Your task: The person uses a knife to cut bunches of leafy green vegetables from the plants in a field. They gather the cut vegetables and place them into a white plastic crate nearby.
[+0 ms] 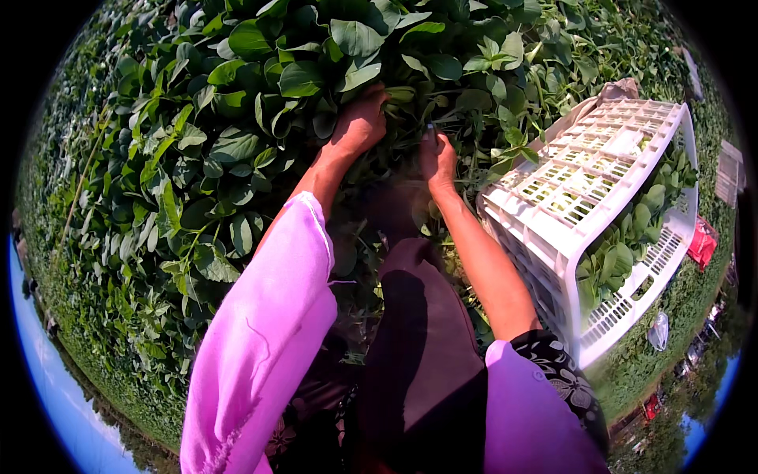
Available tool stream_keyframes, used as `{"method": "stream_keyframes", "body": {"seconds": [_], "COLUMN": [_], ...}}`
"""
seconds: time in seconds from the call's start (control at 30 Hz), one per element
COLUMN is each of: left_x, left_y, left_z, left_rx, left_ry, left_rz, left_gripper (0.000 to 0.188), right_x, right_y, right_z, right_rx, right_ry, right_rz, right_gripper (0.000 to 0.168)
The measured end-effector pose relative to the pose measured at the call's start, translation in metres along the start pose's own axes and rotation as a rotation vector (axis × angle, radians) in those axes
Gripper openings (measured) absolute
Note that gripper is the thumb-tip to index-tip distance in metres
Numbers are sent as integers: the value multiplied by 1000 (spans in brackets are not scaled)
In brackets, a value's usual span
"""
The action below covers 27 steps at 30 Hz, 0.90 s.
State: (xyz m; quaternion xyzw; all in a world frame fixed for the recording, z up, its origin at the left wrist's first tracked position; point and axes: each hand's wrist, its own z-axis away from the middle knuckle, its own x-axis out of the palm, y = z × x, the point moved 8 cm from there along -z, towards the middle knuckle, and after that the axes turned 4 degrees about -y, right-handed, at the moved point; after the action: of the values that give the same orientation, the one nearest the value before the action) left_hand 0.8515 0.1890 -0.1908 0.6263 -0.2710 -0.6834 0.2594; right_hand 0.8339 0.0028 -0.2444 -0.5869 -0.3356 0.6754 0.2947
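My left hand [362,121] is closed around the pale stalks [400,95] of a leafy green plant, low in the dense bed. Broad, rounded dark green leaves [302,78] stand above and to the left of it. To the right and a little nearer to me, my right hand [439,159] is closed with its thumb up. A small tool [431,127] shows at the thumb as a bright tip; the rest is hidden by the fingers. Thin stems and shade lie between the two hands.
A white plastic crate [551,219] lies on its side at my right, with cut leafy greens [622,249] inside. Beyond it are a red bag [703,244], a clear plastic bag [658,332] and another pale crate [729,173]. My bent knee [414,260] is between my arms.
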Motion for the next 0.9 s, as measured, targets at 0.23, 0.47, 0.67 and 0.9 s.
{"method": "stream_keyframes", "body": {"seconds": [0.23,0.47,0.67,0.9], "left_x": [-4,-13,16,30], "left_y": [-3,2,-5,7], "left_z": [1,22,83,87], "left_rx": [25,155,63,18], "left_ry": [17,101,-142,-180], "left_rz": [23,107,232,204], "left_gripper": [31,35,55,56], "right_x": [3,7,-30,33], "right_y": [-16,-15,2,34], "right_z": [-6,-6,11,-32], "right_rx": [-36,32,303,-164], "right_ry": [-112,-233,78,-234], "right_rz": [86,274,-460,-571], "right_gripper": [34,29,25,21]}}
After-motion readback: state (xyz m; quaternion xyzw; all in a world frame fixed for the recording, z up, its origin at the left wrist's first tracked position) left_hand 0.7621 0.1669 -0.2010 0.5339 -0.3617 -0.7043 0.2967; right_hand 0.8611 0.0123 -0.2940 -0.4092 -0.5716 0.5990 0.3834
